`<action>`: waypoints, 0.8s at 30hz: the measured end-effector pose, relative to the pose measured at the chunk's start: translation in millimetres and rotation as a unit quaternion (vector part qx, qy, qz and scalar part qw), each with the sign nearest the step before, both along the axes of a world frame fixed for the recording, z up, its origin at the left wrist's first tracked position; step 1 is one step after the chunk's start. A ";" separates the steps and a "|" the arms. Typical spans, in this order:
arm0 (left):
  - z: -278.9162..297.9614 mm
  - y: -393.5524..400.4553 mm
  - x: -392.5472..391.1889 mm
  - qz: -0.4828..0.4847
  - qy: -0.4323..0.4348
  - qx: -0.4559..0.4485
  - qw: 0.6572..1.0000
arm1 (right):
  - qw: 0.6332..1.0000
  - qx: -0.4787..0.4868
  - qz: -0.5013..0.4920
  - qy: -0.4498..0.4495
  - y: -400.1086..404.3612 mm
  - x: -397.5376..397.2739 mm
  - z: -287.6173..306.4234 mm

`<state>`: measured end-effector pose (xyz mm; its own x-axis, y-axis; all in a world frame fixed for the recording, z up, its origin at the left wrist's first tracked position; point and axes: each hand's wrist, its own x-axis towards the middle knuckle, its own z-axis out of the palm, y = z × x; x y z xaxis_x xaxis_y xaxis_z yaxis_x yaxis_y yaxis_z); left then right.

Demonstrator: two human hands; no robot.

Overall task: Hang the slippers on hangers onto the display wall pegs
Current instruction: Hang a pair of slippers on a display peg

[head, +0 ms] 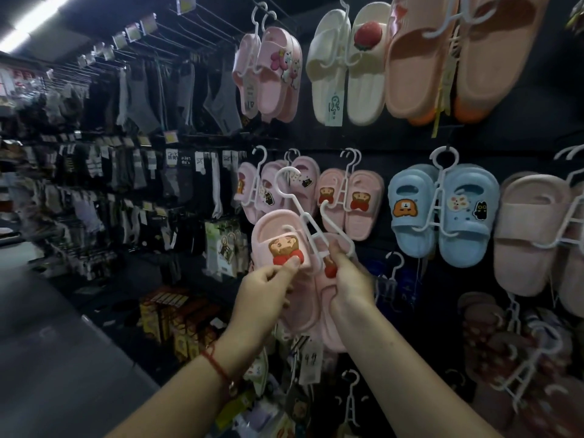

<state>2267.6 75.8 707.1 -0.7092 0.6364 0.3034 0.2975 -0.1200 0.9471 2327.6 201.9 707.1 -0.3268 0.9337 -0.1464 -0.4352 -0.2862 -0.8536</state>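
Two hands hold pink slippers [278, 235] before the display wall [379, 143]: left hand [264, 287] pinches the strap, right hand [352, 279] grips the white hanger [308, 222].

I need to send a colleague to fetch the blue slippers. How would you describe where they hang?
On the black display wall, look at the middle row, right of the small pink pairs. The blue slippers hang there on a white hanger; they are the only blue pair, with a bear, bunny and black cat on the straps.
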 end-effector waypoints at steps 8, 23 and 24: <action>0.2 8.6 21.9 -0.096 -0.348 0.100 0.927 | 0.999 -0.013 0.035 0.031 -22.6 -4.2 4.4; -4.9 -12.9 -51.8 0.041 -0.314 0.157 0.935 | 0.989 0.055 0.099 0.095 -30.5 10.3 13.8; -6.3 -17.1 -51.9 0.039 -0.308 0.157 0.938 | 0.990 0.070 0.084 0.090 -26.6 8.8 14.7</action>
